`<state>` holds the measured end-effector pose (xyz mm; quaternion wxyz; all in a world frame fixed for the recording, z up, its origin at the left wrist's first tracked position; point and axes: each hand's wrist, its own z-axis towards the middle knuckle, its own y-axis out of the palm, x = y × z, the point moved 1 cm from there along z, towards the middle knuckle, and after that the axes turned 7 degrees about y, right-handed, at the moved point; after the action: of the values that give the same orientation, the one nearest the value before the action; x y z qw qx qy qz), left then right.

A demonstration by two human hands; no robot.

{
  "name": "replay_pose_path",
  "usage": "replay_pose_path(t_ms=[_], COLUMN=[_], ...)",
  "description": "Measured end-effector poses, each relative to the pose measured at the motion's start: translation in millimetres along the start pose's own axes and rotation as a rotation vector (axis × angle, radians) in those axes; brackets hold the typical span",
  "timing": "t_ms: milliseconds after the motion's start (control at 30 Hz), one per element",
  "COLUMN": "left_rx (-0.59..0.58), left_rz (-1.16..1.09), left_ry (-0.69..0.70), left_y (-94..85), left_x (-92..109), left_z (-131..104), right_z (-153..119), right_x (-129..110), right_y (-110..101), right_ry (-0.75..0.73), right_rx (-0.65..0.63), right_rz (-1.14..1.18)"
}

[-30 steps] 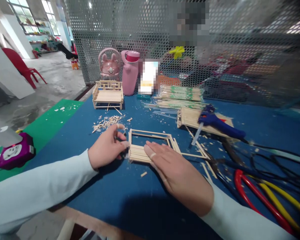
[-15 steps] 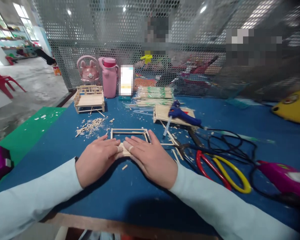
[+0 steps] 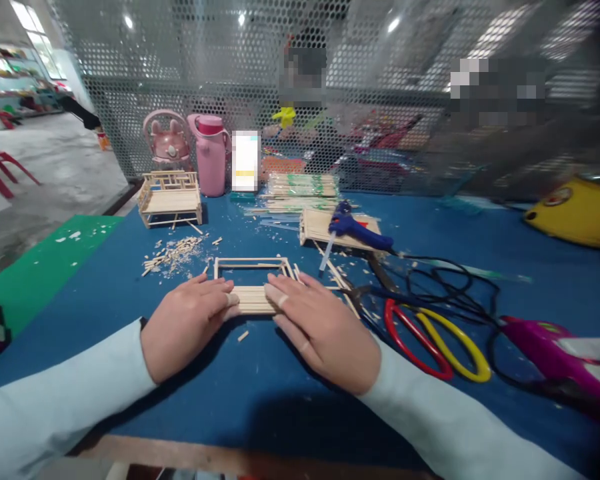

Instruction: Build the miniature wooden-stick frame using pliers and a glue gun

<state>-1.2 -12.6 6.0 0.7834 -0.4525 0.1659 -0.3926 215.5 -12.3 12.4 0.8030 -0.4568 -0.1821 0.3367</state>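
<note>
Two hands [image 3: 185, 327] touch the stick frame [image 3: 254, 300]; green pack markings [image 3: 304, 180] illegible.

Pale blue long sleeves [image 3: 75, 387], whitish wraps on some fingers [image 3: 283, 301], dark edge at left cuff [image 3: 143, 323]

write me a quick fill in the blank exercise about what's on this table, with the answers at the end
The left hand and the right hand rest on a small frame made of thin wooden ____.
The glue gun has a ____ body.
One looped tool handle is red, and the one beside it is ____.
In the picture, the miniature bench stands to the ____ of the pink bottle.

Missing words: sticks; blue; yellow; left
</note>
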Motion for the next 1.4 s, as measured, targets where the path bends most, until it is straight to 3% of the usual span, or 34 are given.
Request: replay_pose_path(t_ms=[100, 200, 300, 500, 733, 1000, 1200, 1400], left_rx=[0.007, 0.048, 0.035, -0.115, -0.256, -0.144, 0.008, 0.032], left_rz=[-0.08, -0.182, -0.065, 0.203, 0.231, 0.305, 0.05, -0.029], left_ry=[-0.048, -0.26, -0.412, -0.401, -0.364, -0.325, -0.011, -0.045], left_y=[-0.9, -4.2, -5.8, 4.0, 15.0, 5.2, 9.6, 21.1], left_x=[-2, -3, 2, 15, 14, 25, 28, 26], left_z=[0, -4, -12, -22, -18, -14, 17, 16], right_z=[0, -1, -2, -4, -2, 0, 0, -1], right_x=[-3, 2, 8, 11, 10, 8, 1, -1], right_y=[10, 13, 14, 18, 19, 16, 10, 5], right_ry=[-0.042, -0.056, -0.067, -0.071, -0.1, -0.055, 0.053, 0.131], right_rx=[-0.039, -0.054, -0.074, -0.062, -0.051, -0.092, -0.066, -0.094], right_rz=[-0.017, -0.016, -0.015, -0.005, -0.07, -0.033, 0.077, 0.215])
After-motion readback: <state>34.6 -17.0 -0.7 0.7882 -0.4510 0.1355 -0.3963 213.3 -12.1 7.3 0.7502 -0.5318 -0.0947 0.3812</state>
